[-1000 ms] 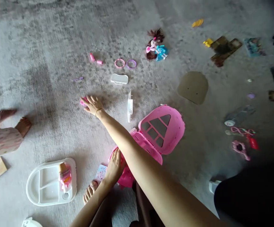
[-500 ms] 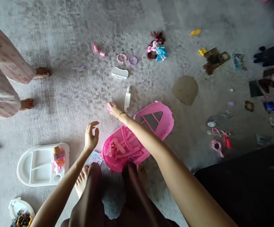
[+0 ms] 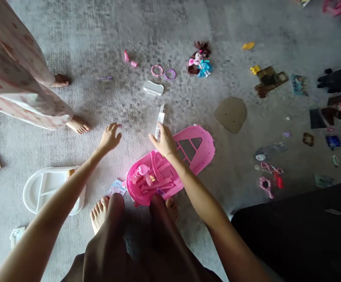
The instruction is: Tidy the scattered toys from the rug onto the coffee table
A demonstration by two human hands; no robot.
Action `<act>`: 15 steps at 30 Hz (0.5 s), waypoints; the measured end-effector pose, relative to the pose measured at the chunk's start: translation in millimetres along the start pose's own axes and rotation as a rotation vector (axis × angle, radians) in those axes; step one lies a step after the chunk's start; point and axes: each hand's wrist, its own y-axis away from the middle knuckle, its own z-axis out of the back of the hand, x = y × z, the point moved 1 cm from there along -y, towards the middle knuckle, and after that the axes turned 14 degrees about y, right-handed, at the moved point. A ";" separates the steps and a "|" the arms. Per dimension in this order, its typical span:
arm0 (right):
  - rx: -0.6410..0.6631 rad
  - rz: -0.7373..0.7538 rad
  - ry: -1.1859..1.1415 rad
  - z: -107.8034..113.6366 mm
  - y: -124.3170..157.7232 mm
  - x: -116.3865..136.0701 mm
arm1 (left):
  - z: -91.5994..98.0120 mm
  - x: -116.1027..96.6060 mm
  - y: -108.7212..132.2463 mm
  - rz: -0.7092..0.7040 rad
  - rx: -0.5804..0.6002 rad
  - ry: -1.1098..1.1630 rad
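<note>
My left hand (image 3: 110,138) is raised over the grey carpet, fingers apart and holding nothing. My right hand (image 3: 165,141) hovers at the upper edge of an open pink toy case (image 3: 203,156), also with its fingers spread and nothing in them. Just beyond its fingertips lies a narrow white plastic piece (image 3: 160,117), partly hidden by the hand. Loose pink plastic parts (image 3: 147,176) fill the left half of the case, which sits in front of my knees. A small printed card (image 3: 116,188) lies between the case and my foot.
A white divided tray (image 3: 31,192) is at left, partly behind my left arm. Another person's bare foot (image 3: 78,125) stands beyond it. Ahead lie a grey-white piece (image 3: 153,88), two bracelets (image 3: 170,74) and a doll (image 3: 205,68). A clear bottle (image 3: 270,151) and black furniture (image 3: 291,235) are at right.
My right hand has drawn back toward the case, and the small pink thing it held no longer shows in it. My left hand has moved forward. The other person's foot has stepped closer.
</note>
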 end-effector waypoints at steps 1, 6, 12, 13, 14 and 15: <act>-0.033 -0.111 0.034 -8.8 -23.6 -9.6 | 10.9 0.0 -23.2 0.014 0.009 -0.074; 0.046 -0.389 0.111 -39.5 -99.6 -49.1 | 71.7 -4.7 -143.1 0.000 -0.011 -0.379; 0.077 -0.432 -0.054 -38.6 -116.6 -92.9 | 60.4 -4.0 -246.1 0.087 -0.053 -0.554; 0.078 -0.438 -0.138 -36.1 -120.6 -102.2 | 51.6 -2.4 -258.4 0.126 -0.086 -0.576; 0.107 -0.449 -0.249 -33.6 -125.4 -111.5 | 44.4 -0.4 -270.2 0.166 -0.124 -0.592; 0.161 -0.464 -0.384 -31.2 -130.9 -120.2 | 39.6 1.9 -282.1 0.205 -0.150 -0.607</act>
